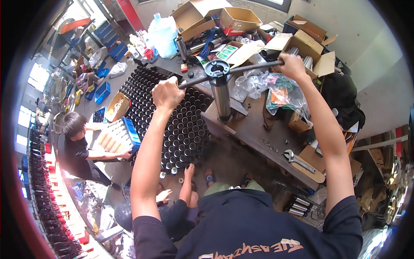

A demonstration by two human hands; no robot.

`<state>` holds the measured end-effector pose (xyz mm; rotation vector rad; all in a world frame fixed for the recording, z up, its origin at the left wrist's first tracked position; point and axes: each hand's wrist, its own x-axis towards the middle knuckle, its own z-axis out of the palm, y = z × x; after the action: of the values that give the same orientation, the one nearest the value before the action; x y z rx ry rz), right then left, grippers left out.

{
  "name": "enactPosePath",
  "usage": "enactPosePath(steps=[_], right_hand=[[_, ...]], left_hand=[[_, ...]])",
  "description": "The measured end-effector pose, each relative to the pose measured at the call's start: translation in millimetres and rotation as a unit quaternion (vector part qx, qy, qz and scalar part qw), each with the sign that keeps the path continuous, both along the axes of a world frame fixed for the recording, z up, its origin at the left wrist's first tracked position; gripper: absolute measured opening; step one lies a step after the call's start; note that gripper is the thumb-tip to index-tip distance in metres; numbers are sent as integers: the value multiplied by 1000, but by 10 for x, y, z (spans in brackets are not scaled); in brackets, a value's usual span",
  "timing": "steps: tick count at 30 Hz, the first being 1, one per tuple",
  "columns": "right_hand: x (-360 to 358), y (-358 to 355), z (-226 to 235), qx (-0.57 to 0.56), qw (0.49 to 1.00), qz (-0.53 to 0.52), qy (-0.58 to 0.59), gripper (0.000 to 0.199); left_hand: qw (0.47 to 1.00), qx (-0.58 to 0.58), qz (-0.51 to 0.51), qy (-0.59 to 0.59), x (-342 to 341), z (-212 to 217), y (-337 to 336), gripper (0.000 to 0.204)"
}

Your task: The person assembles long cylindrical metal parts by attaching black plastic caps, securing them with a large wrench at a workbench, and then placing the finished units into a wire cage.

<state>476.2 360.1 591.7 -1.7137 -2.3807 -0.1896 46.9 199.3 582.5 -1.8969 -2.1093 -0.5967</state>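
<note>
A long dark crossbar handle (241,69) runs through a black head (217,67) on top of an upright steel cylinder (221,100) that stands on the metal workbench (254,134). My left hand (167,92) is closed around the bar's left end. My right hand (292,64) grips its right end. Both arms are stretched out over the bench.
A stack of several black tubes (177,121) lies left of the bench. An adjustable wrench (297,159) rests near the bench edge, plastic bags (276,88) and cardboard boxes (235,19) lie behind. One person crouches at a blue crate (129,131); another person's arm (186,185) reaches up below.
</note>
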Motion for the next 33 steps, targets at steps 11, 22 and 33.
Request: enactPosePath(steps=[11, 22, 33], right_hand=[[-117, -1027, -302, 91, 993, -69, 35, 29], [-310, -1127, -141, 51, 982, -181, 0, 35], [-359, -1691, -137, 133, 979, -153, 9, 27]], left_hand=[[959, 246, -88, 111, -330, -203, 222, 24], [947, 273, -85, 144, -487, -479, 354, 23], [950, 263, -111, 129, -637, -607, 557, 28]])
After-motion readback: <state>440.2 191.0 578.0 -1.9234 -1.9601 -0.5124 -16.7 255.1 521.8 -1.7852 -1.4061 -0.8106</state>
